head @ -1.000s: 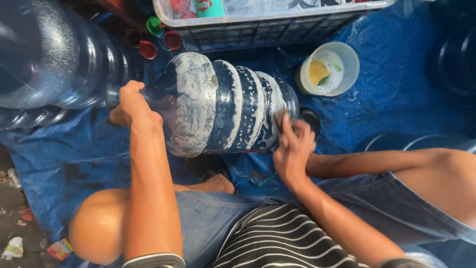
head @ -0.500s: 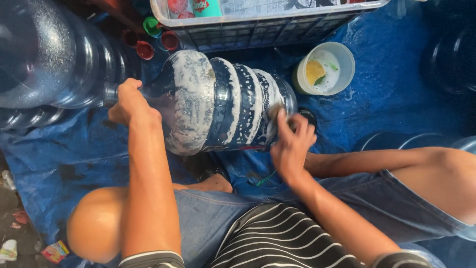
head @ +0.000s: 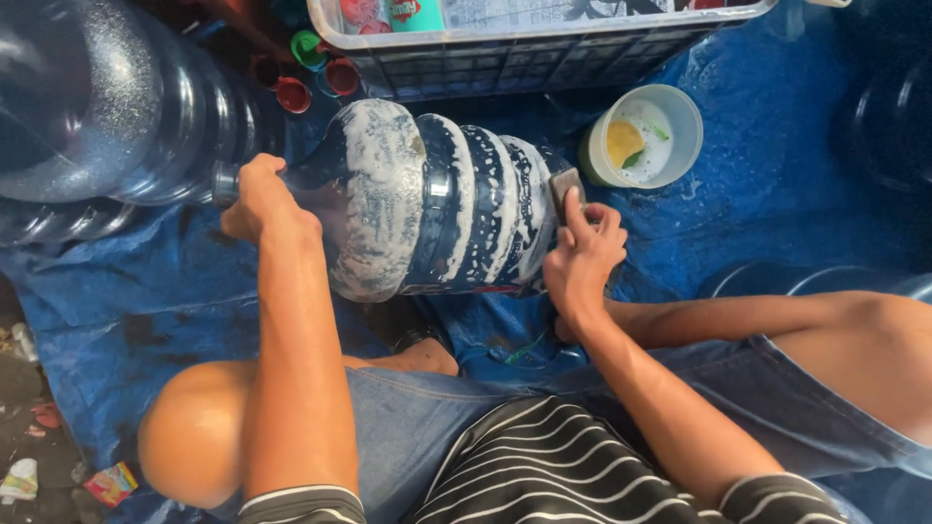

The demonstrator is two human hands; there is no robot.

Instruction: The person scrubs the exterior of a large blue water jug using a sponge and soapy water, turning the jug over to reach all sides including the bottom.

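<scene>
Both hands on soapy water jug [head: 427, 199]: left hand [head: 262, 199] fingers grip neck, right hand [head: 582, 257] fingers press sponge [head: 565, 189] w/ base.

- Beyond both my hands, inside the white plastic crate [head: 544, 53], lies a packet [head: 393, 14] with red and teal printing, only its lower edge showing.
- Far below my left hand [head: 264, 199], by my knee on the dirty ground, lies a small crumpled wrapper [head: 112, 482] in red, yellow and blue.
- Just left of that sits a pale, scrunched wrapper [head: 19, 479].
</scene>
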